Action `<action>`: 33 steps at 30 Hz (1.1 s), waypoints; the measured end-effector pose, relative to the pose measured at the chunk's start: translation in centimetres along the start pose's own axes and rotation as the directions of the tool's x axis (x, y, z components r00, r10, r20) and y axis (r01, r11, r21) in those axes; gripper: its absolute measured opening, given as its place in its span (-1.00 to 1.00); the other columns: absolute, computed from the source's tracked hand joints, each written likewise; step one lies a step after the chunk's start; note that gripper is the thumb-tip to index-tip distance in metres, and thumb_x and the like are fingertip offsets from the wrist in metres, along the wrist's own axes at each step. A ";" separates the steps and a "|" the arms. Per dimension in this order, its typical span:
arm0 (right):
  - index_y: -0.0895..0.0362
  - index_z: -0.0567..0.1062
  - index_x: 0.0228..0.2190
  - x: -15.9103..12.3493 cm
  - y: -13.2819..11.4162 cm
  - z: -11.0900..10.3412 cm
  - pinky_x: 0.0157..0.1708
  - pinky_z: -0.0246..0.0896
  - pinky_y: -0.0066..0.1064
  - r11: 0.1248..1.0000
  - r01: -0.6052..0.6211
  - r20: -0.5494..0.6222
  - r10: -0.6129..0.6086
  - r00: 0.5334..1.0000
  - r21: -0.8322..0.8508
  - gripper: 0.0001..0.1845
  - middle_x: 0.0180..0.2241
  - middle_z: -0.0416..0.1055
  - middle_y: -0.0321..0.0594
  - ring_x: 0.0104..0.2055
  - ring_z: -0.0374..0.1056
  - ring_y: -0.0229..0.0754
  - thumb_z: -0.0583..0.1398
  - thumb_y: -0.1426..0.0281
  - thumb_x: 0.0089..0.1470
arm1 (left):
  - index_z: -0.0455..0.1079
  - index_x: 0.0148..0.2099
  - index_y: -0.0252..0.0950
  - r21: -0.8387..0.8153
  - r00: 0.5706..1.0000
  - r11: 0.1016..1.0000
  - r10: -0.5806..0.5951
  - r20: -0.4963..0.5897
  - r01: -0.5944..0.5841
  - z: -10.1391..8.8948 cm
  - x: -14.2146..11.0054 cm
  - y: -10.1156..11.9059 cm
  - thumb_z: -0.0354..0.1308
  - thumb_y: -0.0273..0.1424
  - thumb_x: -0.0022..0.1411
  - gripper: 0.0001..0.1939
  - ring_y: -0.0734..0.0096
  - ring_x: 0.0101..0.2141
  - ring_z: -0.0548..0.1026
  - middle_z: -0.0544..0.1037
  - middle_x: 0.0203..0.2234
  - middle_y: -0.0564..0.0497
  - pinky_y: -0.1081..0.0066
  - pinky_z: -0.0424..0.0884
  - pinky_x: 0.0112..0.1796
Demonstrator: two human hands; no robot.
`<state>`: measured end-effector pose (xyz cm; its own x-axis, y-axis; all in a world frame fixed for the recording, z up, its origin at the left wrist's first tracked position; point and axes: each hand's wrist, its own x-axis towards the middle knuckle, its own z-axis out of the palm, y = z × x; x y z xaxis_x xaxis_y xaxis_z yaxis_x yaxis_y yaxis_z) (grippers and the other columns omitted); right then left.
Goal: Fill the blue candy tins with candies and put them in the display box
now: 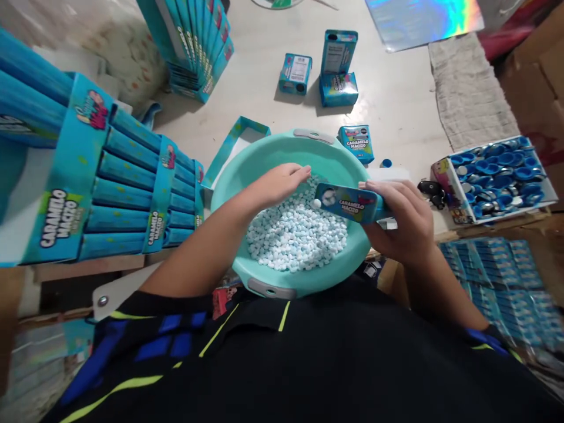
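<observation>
A round turquoise basin (227, 182) holds a heap of small pale blue and white candies (295, 235). My right hand (403, 214) grips a flat blue container (348, 203) printed "Caramelo Macizo" over the basin's right side. The container lies nearly on its side, its mouth facing left, with a white candy right at the opening. Above the far part of the heap, my left hand (284, 182) is stretched out with nothing visible in it. Its fingertips are near the candies; whether they touch them I cannot tell.
Blue display boxes (88, 170) stand at the left, more (194, 53) farther back. Small blue boxes (338, 88) sit beyond the basin, one (356, 144) close to its rim. At right are a carton of blue caps (497, 176) and a grey cloth (471, 91).
</observation>
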<state>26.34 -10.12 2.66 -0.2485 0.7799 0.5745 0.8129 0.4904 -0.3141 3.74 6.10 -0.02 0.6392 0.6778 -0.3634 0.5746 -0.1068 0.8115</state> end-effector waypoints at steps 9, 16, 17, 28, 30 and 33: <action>-0.06 0.37 0.22 -0.3 -0.9 0.2 -0.07 0.48 -0.06 0.989 -0.145 0.028 0.144 0.989 0.041 -0.42 -0.01 0.57 -0.11 -0.01 0.52 0.09 0.32 0.35 0.21 | 0.50 0.06 -0.33 0.108 0.999 0.994 0.008 -0.052 -0.002 0.2 -1.2 1.5 -0.16 -0.12 0.53 -0.50 0.10 0.02 0.56 0.62 0.03 -0.23 0.22 0.43 0.04; -0.07 0.26 0.15 -4.4 4.2 2.1 -0.03 0.55 0.05 0.865 -0.431 -0.407 0.501 0.764 0.256 -0.32 -0.01 0.36 -0.09 0.04 0.48 0.10 0.39 0.10 0.11 | 0.46 0.23 -0.35 0.712 0.974 0.702 -0.171 0.148 0.016 0.5 -1.7 1.1 -0.02 -0.11 0.44 -0.46 -0.16 0.14 0.47 0.48 0.16 -0.33 0.09 0.41 0.09; -0.07 0.24 0.13 -5.1 5.3 2.6 -0.03 0.55 0.06 0.843 -0.460 -0.445 0.539 0.715 0.280 -0.30 -0.02 0.34 -0.09 0.03 0.48 0.09 0.39 0.05 0.09 | 0.45 0.26 -0.35 0.747 0.966 0.664 -0.205 0.158 0.019 0.6 -1.6 1.1 0.00 -0.11 0.43 -0.44 -0.18 0.15 0.46 0.45 0.18 -0.34 0.09 0.42 0.09; -0.13 -0.04 0.33 -9.7 8.1 5.0 0.16 0.38 0.20 0.738 -0.583 -0.388 0.675 0.628 0.340 0.05 0.17 0.28 -0.02 0.19 0.40 0.14 0.31 -0.22 0.04 | 0.41 0.22 -0.38 0.804 0.941 0.592 -0.301 0.153 0.058 1.2 -0.3 0.4 0.06 0.02 0.34 -0.36 -0.18 0.09 0.52 0.50 0.10 -0.35 0.13 0.47 0.00; -0.19 -0.19 0.41 -10.7 8.2 4.5 0.27 0.22 0.30 0.766 -0.582 -0.462 0.635 0.619 0.272 0.10 0.26 0.20 0.00 0.32 0.29 0.20 0.20 -0.29 0.10 | 0.43 0.15 -0.39 0.815 0.933 0.576 -0.324 0.155 0.065 1.3 -0.2 0.6 0.05 0.04 0.35 -0.37 -0.18 0.03 0.54 0.52 0.05 -0.36 0.12 0.48 -0.04; -0.22 -0.21 0.43 -12.6 9.1 4.6 0.26 0.22 0.30 0.720 -0.647 -0.566 0.651 0.506 0.251 -0.04 0.20 0.25 -0.02 0.25 0.36 0.17 0.00 -0.30 0.22 | 0.44 0.09 -0.39 0.839 0.928 0.541 -0.336 0.161 0.051 1.4 -0.2 1.2 0.02 0.07 0.36 -0.38 -0.16 -0.04 0.55 0.54 0.00 -0.36 0.12 0.48 -0.09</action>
<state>34.45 -13.73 -10.90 0.7019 0.4936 0.5136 0.6140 -0.0537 -0.7875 5.01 4.81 0.41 0.4820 0.5481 -0.6836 0.7725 -0.6339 0.0365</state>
